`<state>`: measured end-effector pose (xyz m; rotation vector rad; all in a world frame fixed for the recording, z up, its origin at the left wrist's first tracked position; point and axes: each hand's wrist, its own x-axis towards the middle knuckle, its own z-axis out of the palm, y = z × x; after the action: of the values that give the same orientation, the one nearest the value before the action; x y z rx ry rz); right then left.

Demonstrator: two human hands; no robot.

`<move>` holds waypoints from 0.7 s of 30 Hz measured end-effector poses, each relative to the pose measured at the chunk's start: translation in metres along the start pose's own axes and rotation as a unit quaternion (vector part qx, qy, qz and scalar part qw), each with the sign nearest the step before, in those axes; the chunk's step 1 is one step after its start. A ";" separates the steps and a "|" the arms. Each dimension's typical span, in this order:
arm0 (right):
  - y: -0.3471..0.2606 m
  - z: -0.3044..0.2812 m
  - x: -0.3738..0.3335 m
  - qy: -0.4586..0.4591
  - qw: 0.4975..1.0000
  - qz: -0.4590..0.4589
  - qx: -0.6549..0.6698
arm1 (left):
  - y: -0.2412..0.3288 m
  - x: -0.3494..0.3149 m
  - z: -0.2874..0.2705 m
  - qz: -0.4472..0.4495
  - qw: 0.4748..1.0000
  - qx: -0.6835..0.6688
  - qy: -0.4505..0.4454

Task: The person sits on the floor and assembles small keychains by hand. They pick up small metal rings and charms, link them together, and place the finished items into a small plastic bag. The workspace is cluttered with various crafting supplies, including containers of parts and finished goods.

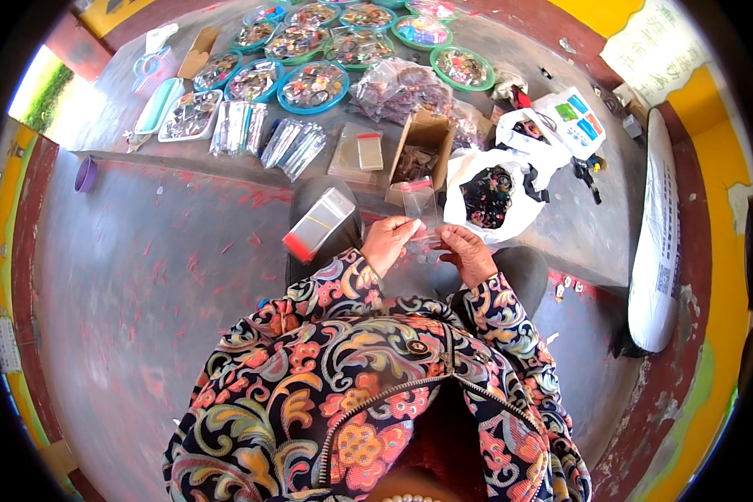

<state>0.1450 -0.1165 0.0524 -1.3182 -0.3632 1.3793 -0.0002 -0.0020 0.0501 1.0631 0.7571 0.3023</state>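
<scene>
Pinches clear plastic bag point(420, 203) between left hand point(387, 242) and right hand point(469, 253), probably for steadiness; rests red-edged bag bundle point(320, 224) on left knee point(344, 240), seemingly for reach.

Floor point(142, 276): grey, red-flecked | walls point(719, 343): yellow above maroon, scuffed | opening point(30, 77) upper left: daylit grass point(48, 97)

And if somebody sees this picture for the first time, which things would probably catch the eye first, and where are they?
Probably first the boldly flowered jacket, filling the lower middle of the view. Just above it, the left hand and right hand hold a small clear plastic bag between them. Then, toward the top, round blue and green baskets full of small mixed items crowd together.
</scene>
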 end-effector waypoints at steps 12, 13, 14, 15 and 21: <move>0.035 -0.025 0.015 -0.028 0.998 0.014 -0.046 | -0.042 0.017 -0.015 -0.070 0.978 0.121 -0.156; 0.036 -0.026 0.015 -0.027 0.999 0.008 -0.043 | -0.041 0.017 -0.015 -0.073 0.978 0.115 -0.158; 0.036 -0.026 0.015 -0.020 0.999 0.009 -0.042 | -0.039 0.015 -0.014 -0.075 0.978 0.113 -0.161; 0.034 -0.025 0.013 -0.012 0.999 0.009 -0.043 | -0.037 0.015 -0.013 -0.075 0.977 0.110 -0.165; 0.036 -0.025 0.014 0.021 0.999 0.005 -0.049 | -0.040 0.018 -0.015 -0.026 0.986 0.110 -0.122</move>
<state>0.1521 -0.1273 0.0081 -1.4289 -0.4000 1.3536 -0.0030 -0.0005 0.0037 1.2613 0.6048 0.0412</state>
